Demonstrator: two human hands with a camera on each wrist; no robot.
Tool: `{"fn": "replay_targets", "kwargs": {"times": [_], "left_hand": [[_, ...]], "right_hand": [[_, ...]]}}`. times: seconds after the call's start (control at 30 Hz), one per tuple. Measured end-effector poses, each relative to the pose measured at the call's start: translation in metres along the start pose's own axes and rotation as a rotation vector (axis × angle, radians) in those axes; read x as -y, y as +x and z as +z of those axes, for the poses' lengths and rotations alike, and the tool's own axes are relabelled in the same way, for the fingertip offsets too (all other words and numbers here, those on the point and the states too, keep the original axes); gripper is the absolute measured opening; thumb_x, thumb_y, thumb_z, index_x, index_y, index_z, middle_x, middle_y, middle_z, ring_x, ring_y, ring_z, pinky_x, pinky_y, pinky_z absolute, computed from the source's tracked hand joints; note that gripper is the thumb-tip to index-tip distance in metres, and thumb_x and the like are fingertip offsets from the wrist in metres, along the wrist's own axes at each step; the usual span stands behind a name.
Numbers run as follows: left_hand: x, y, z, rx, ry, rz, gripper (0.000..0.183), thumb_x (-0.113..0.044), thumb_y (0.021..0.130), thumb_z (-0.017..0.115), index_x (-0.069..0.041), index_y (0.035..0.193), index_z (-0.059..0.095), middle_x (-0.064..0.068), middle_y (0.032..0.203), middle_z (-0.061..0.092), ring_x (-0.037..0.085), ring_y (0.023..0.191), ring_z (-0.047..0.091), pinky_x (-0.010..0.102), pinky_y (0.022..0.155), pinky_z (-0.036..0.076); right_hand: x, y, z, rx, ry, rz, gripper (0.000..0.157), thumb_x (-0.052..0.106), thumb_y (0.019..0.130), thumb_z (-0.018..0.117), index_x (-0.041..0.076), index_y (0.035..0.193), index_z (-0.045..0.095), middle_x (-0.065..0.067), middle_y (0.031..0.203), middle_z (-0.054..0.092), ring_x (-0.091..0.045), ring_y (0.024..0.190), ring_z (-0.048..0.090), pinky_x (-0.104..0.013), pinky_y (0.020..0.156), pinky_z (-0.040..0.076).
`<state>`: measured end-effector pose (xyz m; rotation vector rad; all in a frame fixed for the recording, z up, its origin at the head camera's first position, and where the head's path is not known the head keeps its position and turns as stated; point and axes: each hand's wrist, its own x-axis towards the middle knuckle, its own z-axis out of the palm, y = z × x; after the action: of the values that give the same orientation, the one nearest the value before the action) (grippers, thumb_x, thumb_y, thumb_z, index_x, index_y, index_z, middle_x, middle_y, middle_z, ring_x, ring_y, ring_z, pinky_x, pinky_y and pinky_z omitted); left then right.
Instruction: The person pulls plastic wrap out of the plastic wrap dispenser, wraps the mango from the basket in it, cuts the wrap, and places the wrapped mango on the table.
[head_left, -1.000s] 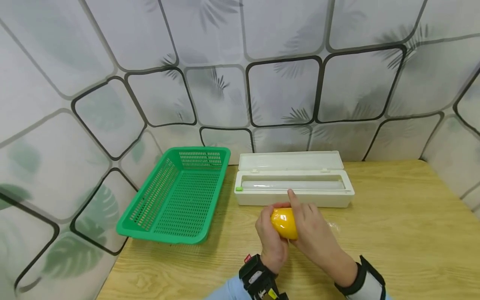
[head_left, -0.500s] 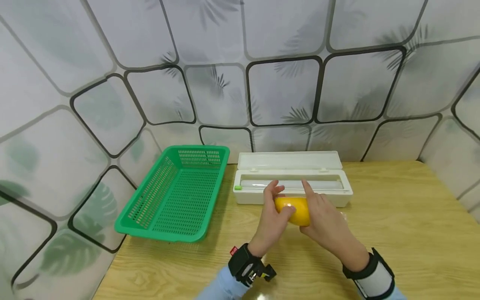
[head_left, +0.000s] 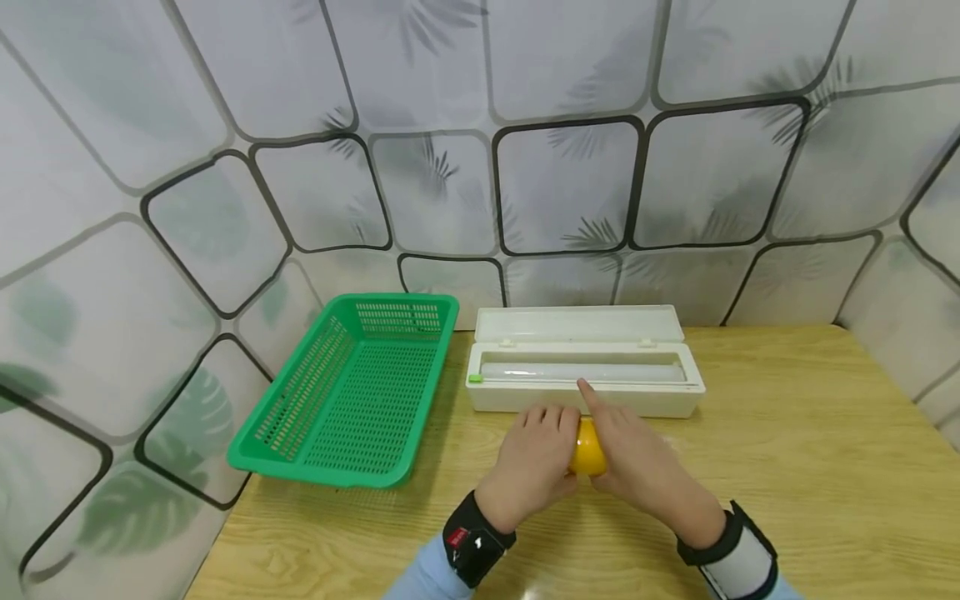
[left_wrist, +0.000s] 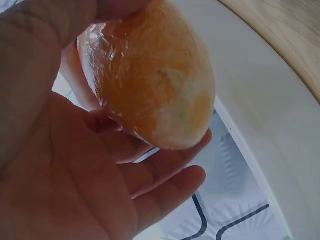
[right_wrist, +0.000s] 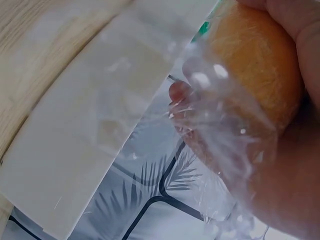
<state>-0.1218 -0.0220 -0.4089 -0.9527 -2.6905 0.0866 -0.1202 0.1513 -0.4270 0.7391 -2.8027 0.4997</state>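
Observation:
A smooth oval yellow fruit [head_left: 588, 450], wrapped in clear cling film [right_wrist: 225, 120], is held between both hands above the table's front middle. My left hand [head_left: 534, 460] grips its left side, the back of the hand facing up. In the left wrist view, the fruit [left_wrist: 155, 80] lies between the thumb and the fingers. My right hand [head_left: 637, 458] holds the other side, its index finger pointing forward. Loose film hangs over that hand in the right wrist view. Behind the hands stands a white cling film dispenser [head_left: 585, 400], its lid [head_left: 577, 323] raised and a roll inside.
A green plastic basket [head_left: 243, 450] with slotted walls stands at the left of the wooden table [head_left: 787, 467]. The dispenser's green slider [head_left: 476, 378] sits at its left end. A patterned grey-white backdrop [head_left: 562, 183] rises behind the table.
The left hand turned about the fruit, from thumb side toward me to back of the hand up. The fruit was lifted forward, then drawn back slightly; both hands keep hold of it.

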Motion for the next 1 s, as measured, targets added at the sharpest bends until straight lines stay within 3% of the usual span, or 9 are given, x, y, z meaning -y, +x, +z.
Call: {"fn": "replay_targets", "kwargs": {"times": [0.23, 0.53, 0.77, 1.0], "left_hand": [[-0.002, 0.003, 0.008, 0.034, -0.002, 0.007, 0.081, -0.047, 0.068, 0.088, -0.009, 0.128, 0.049, 0.005, 0.115, 0.061, 0.018, 0.102, 0.059, 0.028, 0.092, 0.05], [-0.001, 0.007, 0.012, 0.04, -0.064, -0.004, 0.074, -0.045, 0.069, 0.088, -0.011, 0.125, 0.051, 0.001, 0.1, 0.062, 0.013, 0.082, 0.06, 0.02, 0.071, 0.054], [0.0, 0.007, 0.013, 0.045, -0.087, 0.002, 0.075, -0.047, 0.071, 0.086, -0.012, 0.126, 0.05, 0.001, 0.101, 0.061, 0.012, 0.083, 0.06, 0.02, 0.067, 0.054], [0.002, 0.005, 0.012, 0.063, -0.152, -0.007, 0.074, -0.043, 0.071, 0.087, -0.011, 0.126, 0.049, 0.001, 0.101, 0.06, 0.012, 0.081, 0.059, 0.019, 0.065, 0.053]], "right_hand": [[0.002, -0.002, 0.001, -0.033, -0.005, -0.059, 0.129, 0.008, 0.055, 0.096, 0.002, 0.155, 0.014, -0.016, 0.118, 0.063, -0.033, 0.097, 0.059, -0.045, 0.086, 0.053], [0.0, -0.001, -0.001, -0.096, -0.071, -0.116, 0.126, 0.003, 0.054, 0.094, 0.004, 0.154, 0.016, -0.017, 0.108, 0.062, -0.031, 0.093, 0.059, -0.043, 0.084, 0.053], [-0.005, -0.001, -0.002, -0.116, -0.055, -0.14, 0.125, 0.003, 0.05, 0.095, 0.006, 0.153, 0.025, -0.019, 0.119, 0.055, -0.035, 0.108, 0.055, -0.049, 0.093, 0.05], [-0.004, -0.001, -0.002, -0.116, -0.067, -0.146, 0.126, 0.005, 0.049, 0.096, 0.007, 0.152, 0.025, -0.023, 0.123, 0.052, -0.045, 0.12, 0.05, -0.057, 0.101, 0.045]]}}
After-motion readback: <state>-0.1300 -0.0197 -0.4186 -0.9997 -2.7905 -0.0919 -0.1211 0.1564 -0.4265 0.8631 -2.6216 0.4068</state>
